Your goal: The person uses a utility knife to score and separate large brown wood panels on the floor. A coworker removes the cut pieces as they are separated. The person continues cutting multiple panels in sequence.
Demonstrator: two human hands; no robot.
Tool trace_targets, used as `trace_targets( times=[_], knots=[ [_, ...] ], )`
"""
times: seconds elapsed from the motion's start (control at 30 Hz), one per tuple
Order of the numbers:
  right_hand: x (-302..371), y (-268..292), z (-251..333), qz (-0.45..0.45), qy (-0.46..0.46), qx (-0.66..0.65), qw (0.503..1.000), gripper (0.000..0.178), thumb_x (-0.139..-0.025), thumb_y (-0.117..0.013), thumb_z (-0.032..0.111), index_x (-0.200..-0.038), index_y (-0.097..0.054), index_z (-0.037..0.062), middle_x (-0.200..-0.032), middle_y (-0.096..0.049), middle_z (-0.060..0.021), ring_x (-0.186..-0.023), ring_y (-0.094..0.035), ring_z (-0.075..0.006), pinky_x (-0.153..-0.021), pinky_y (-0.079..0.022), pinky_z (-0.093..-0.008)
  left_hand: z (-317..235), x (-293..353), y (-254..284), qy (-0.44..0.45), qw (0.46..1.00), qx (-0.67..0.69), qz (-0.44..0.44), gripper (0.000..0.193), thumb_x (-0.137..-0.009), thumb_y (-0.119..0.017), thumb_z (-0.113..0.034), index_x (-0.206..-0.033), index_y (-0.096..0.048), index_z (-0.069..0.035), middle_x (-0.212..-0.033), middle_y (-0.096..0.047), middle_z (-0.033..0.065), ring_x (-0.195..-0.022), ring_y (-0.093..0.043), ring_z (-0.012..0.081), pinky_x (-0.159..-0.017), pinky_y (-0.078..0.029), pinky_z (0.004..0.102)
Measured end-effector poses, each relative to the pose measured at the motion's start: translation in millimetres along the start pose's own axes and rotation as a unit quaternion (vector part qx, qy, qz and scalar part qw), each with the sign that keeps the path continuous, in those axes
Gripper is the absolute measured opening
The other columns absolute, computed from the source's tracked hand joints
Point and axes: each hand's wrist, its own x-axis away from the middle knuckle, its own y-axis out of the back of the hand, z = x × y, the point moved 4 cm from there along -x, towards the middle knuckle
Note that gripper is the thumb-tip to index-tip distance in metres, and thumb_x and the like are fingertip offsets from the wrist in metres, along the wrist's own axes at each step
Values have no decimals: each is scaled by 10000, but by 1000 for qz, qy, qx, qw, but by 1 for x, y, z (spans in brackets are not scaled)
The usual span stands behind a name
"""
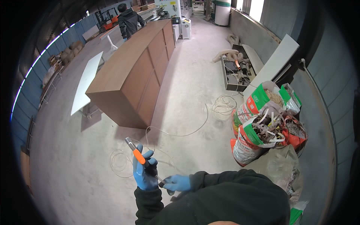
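My left hand (142,174), in a blue glove, is raised with its fingers bent around a slim tool (138,155) with an orange body and a silver cylindrical tip. The tip points up and away to the left. Just below and right, my right hand (178,183), also gloved in blue, is closed on the dark end of a piece with a thin grey shaft (160,180). That shaft runs up toward a black part (151,167) at my left fingers. Whether the shaft and the orange tool are one piece I cannot tell.
A long brown cabinet (129,82) stands ahead, beside a white panel (88,82) on supports. A thin hose (224,108) lies in loops across the floor. Several sacks of scraps (258,137) and a toolbox (234,73) line the right. Another person (129,23) stands behind the cabinet.
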Motion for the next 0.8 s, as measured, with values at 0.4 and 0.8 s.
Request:
trace_targets(
  times=[0.4,0.8],
  knots=[
    [-116,-30,-26,92,-88,-3,992,298,-999,-600,325,-998,-642,30,-766,-633,-34,-695,-575,-100,-652,-482,-288,-43,-10,120,-37,994,30,-99,632,-958,-584,-223,-1499,-338,-9,-1230,-568,191,-902,-566,172,-851,-479,323],
    [-297,-166,-26,104,-142,-111,978,340,-996,-584,141,-1274,-543,-50,-941,-612,-53,-802,-619,-127,-754,-522,-292,-195,0,337,-47,989,-10,-138,556,-1009,-511,-157,-1508,-304,-26,-1322,-547,217,-1091,-616,262,-972,-490,424]
  ],
)
